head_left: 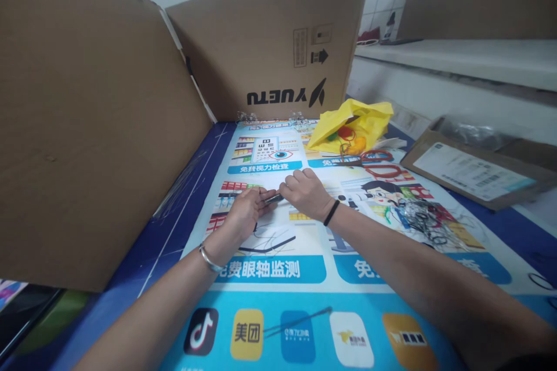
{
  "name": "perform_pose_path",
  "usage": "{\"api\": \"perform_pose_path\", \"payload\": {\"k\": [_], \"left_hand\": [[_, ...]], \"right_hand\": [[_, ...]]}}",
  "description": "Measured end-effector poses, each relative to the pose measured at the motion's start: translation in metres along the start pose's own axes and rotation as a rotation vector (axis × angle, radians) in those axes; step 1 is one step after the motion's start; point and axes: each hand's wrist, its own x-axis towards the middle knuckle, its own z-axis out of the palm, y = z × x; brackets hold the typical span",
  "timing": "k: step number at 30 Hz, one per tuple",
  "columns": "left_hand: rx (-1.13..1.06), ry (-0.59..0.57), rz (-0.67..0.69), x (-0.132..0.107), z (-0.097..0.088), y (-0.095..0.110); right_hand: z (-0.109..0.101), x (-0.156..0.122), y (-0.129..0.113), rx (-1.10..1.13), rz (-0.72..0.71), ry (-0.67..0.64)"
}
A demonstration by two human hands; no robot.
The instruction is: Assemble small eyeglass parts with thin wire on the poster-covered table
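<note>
Left panel: a tall brown cardboard sheet (87, 116) stands along the left side of the desk (167, 237).
Thin wires: a loose bundle (180, 182) lies just beside the foot of that sheet, on the blue edge.
Left hand: the hand (243, 214), a silver bracelet (210, 258) at its wrist, is over the poster (328, 278); its grip is pinched, thumb and fingers together on the near part of the dark stick.
Black strip: a bent strip (278, 244) lies on the poster, near the left hand, among fine wires.
Dark stick: a short, thin piece (274, 199) spans the gap between the two hands, over the middle of the poster; both ends are hidden by fingers.
Back panel: a cardboard sheet (226, 52) stands behind, its "YUETU" print upside down.
Black wire: a thin doubled length (300, 320) lies slantwise across the printed icons.
Right hand: the hand (307, 194), a black band (331, 213) at its wrist, is curled into a fist; its grip is closed around the stick's other end.
Yellow bag: it (324, 133) gapes, showing red, orange and green bits.
Scissors: the red-handled pair (385, 171) lies in front of the bag.
Tangle: a heap of wires (429, 220) sits beyond the right forearm.
Box: a labelled carton (474, 171) with clear plastic inside is at far right.
Ring: a black loop (541, 282) lies near the right edge.
</note>
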Motion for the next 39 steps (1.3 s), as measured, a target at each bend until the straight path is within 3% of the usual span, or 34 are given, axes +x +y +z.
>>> {"api": "perform_pose_path", "payload": {"k": [18,39], "left_hand": [[-0.025,0.056,-0.024,0.0005,0.0013,-0.0002],[0.018,0.017,-0.029,-0.0015,0.0028,0.0015]], "right_hand": [[0.0005,0.0011,-0.0006,-0.083,0.013,0.120],[-0.0021,0.0018,-0.0005,-0.073,-0.018,0.120]]}}
